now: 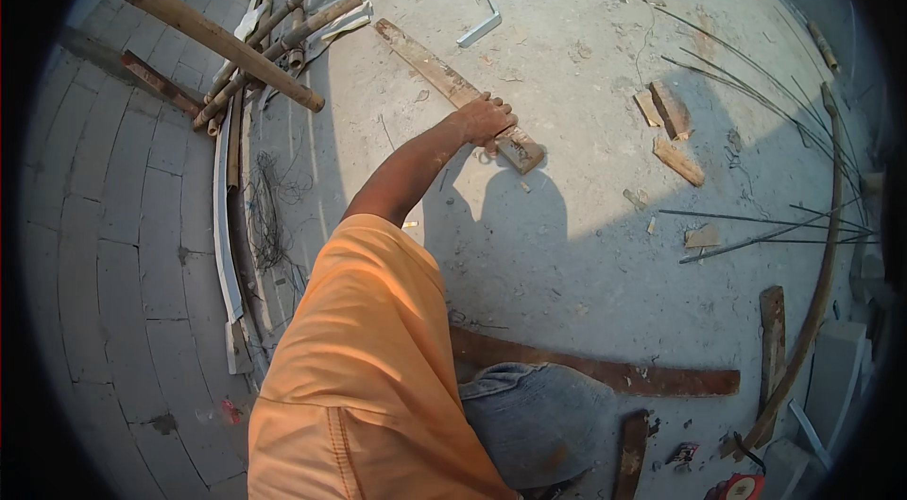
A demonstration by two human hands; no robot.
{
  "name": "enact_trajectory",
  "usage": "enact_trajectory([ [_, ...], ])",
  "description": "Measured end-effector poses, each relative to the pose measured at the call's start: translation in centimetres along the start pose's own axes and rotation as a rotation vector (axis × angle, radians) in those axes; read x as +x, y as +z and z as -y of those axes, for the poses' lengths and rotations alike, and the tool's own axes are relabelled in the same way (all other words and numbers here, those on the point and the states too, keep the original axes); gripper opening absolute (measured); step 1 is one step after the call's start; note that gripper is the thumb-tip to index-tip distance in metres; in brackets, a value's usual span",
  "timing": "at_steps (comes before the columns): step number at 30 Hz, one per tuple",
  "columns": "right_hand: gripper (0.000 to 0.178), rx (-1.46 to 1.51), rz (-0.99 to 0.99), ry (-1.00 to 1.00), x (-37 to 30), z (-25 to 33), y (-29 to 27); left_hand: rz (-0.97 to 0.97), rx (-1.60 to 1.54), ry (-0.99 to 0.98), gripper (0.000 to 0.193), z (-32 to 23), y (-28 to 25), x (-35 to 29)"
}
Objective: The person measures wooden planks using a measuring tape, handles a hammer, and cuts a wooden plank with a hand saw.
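Note:
My left hand [484, 119] grips a worn wooden plank [430, 72] near its closer end. The fingers wrap over the far edge, and the thumb side shows by the near edge. The plank lies slantwise on the dusty concrete floor [605, 216], running from upper left to lower right. My left arm, in an orange sleeve, reaches up across the picture, and a knee in blue jeans [539, 420] is bent below. My right hand does not show.
Bamboo poles [227, 42] lean at the left by a block wall [123, 226]. Wood offcuts [673, 111] and thin steel rods [756, 231] lie right. A brown board [652, 377] lies by my knee; a red tape measure [743, 488] is at lower right. A metal bracket [480, 29] lies ahead.

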State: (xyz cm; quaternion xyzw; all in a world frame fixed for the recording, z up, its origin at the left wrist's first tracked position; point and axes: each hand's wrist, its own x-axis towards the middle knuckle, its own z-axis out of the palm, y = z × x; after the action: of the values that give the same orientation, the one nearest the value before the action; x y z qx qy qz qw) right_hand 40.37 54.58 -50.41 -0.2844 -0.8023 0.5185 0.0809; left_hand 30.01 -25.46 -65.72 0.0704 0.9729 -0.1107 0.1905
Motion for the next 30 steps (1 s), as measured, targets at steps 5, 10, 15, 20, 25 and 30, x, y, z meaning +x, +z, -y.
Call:
enact_trajectory([
  [5, 0.059, 0.108, 0.001, 0.012, 0.7, 0.3, -2.3, -0.155, -0.257, 0.252, 0.072, -10.4, -3.8, -0.6],
  [10, 0.063, 0.398, 0.094, 0.005, 0.8, 0.6, -0.3, -0.421, -0.422, 0.277, 0.074, -26.3, -7.4, 3.2],
  [15, 0.066, 0.314, 0.412, -0.109, -0.1, 2.5, 2.8, -0.539, -0.604, 0.278, 0.079, -37.3, -6.4, 6.0],
  [20, 0.068, 0.427, 0.682, 0.034, -1.5, 4.1, 6.7, -0.309, -1.309, 0.385, 0.082, -37.7, -10.9, 0.5],
  [25, 0.08, 0.359, 1.056, 0.233, -4.4, 5.4, 14.2, 0.282, -2.082, 0.432, 0.082, -36.7, -11.3, -5.6],
  [30, 0.074, 0.435, 1.212, 0.444, -7.2, 4.1, 17.2, 0.415, -2.251, 0.46, 0.086, -39.1, -10.1, -7.7],
])
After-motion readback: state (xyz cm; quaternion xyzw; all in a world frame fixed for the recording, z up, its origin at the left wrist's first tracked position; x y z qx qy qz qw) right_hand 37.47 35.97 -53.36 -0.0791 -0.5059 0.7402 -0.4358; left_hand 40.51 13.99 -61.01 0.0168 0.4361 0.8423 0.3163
